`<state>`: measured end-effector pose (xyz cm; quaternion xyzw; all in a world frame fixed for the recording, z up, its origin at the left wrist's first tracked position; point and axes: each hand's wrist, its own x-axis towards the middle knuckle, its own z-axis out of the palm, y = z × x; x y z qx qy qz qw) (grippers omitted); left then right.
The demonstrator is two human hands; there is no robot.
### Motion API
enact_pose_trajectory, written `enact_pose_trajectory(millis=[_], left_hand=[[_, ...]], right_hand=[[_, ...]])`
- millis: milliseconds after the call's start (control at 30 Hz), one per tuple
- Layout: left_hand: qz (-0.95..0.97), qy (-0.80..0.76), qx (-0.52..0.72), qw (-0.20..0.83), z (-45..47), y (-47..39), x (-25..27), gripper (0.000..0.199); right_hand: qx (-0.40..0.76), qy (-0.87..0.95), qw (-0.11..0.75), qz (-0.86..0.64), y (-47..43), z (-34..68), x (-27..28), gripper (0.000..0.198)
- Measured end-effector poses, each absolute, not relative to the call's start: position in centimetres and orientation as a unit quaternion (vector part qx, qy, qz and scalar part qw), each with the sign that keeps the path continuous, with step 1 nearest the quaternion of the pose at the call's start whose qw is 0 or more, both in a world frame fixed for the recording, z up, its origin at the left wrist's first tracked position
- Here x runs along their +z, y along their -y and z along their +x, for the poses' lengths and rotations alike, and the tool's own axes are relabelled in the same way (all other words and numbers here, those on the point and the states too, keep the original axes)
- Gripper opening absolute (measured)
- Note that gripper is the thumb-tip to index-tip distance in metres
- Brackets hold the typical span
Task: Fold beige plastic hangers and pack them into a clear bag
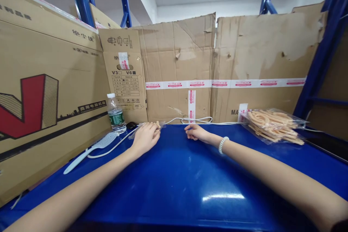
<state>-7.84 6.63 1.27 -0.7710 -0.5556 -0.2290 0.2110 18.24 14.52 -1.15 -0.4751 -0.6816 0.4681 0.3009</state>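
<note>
My left hand (146, 137) lies over a small clear plastic bag (162, 124) at the back left of the blue table, its fingers curved down onto the bag. Light beige pieces (158, 124), wooden-looking, show just past the fingertips; the rest is hidden under the hand. To the right, my right hand (197, 132) rests near the table's back edge with loosely bent fingers, somewhat apart. Nothing shows in it. A pale coiled band (223, 145) circles the right wrist. A white cable (198, 119) runs behind both hands.
A pale blue hairbrush (94, 149), a water bottle (116, 116) and a dark mouse-like object (131, 125) are at left. Clear bags of beige wooden-looking pieces (274, 125) lie at right. Cardboard (176, 61) walls the blue table (179, 188), and a large box (67, 76) stands left.
</note>
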Motion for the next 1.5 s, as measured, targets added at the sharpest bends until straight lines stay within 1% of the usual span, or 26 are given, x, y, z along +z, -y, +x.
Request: enact_pose_trajectory(millis=[133, 333, 500, 667, 767, 900, 1100, 1167, 1267, 1400, 1500], left_hand=[[-0.794, 0.521, -0.248, 0.189, -6.4, -5.1, -0.2, 0.017], [-0.805, 0.508, -0.276, 0.136, -6.4, -5.0, -0.5, 0.016], [-0.823, 0.483, -0.296, 0.049, -5.4, -4.1, -0.2, 0.016], [-0.838, 0.439, -0.315, -0.070, -2.5, -2.0, -0.1, 0.013], [-0.819, 0.435, -0.339, -0.155, -0.2, -1.3, -0.1, 0.015], [-0.779, 0.430, -0.354, -0.289, 3.8, -1.7, 0.4, 0.016], [-0.676, 0.427, -0.329, -0.502, 11.6, -3.5, 1.9, 0.016], [-0.642, 0.423, -0.316, -0.556, 14.4, -4.4, 2.3, 0.009], [-0.601, 0.411, -0.299, -0.617, 18.6, -6.4, 2.9, 0.026], [-0.550, 0.407, -0.308, -0.661, 24.1, -9.7, 4.0, 0.032], [-0.518, 0.409, -0.333, -0.674, 27.5, -11.7, 4.9, 0.033]], right_hand=[[0.513, 0.650, 0.337, -0.448, -13.0, 21.5, -1.5, 0.028], [0.537, 0.624, 0.378, -0.424, -12.1, 23.4, -1.7, 0.021], [0.544, 0.619, 0.377, -0.423, -12.2, 23.1, -1.7, 0.022], [0.524, 0.629, 0.367, -0.441, -12.2, 23.1, -1.5, 0.024], [0.482, 0.636, 0.381, -0.468, -12.1, 23.5, -1.0, 0.024], [0.392, 0.640, 0.415, -0.514, -12.0, 25.3, 0.7, 0.024], [0.228, 0.635, 0.437, -0.595, -11.6, 32.4, 5.6, 0.024], [0.164, 0.627, 0.434, -0.626, -11.5, 35.9, 7.7, 0.026], [0.078, 0.600, 0.403, -0.686, -11.5, 41.5, 10.6, 0.027], [0.010, 0.547, 0.338, -0.766, -11.7, 47.8, 12.1, 0.031], [-0.004, 0.518, 0.291, -0.804, -11.9, 50.6, 11.6, 0.034]])
